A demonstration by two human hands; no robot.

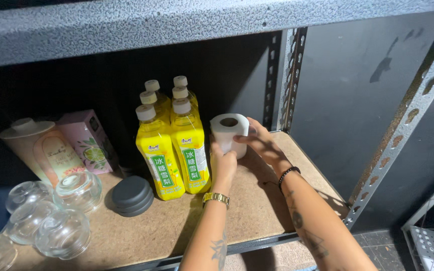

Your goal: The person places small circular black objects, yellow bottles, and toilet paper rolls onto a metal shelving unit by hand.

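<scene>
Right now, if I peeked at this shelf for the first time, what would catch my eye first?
Probably the bright yellow bottles, standing in two rows at the middle of the shelf board. Just to their right, the left hand and right hand clasp a white paper roll standing upright. Clear glass cups cluster at the front left.

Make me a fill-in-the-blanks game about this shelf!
1. Both hands hold a white ____ of paper.
2. The bottles are full of ____ drink.
3. The left hand has a gold ____ on its wrist.
4. The dark lids lie ____ of the bottles.

Missing words: roll; yellow; watch; left
</scene>
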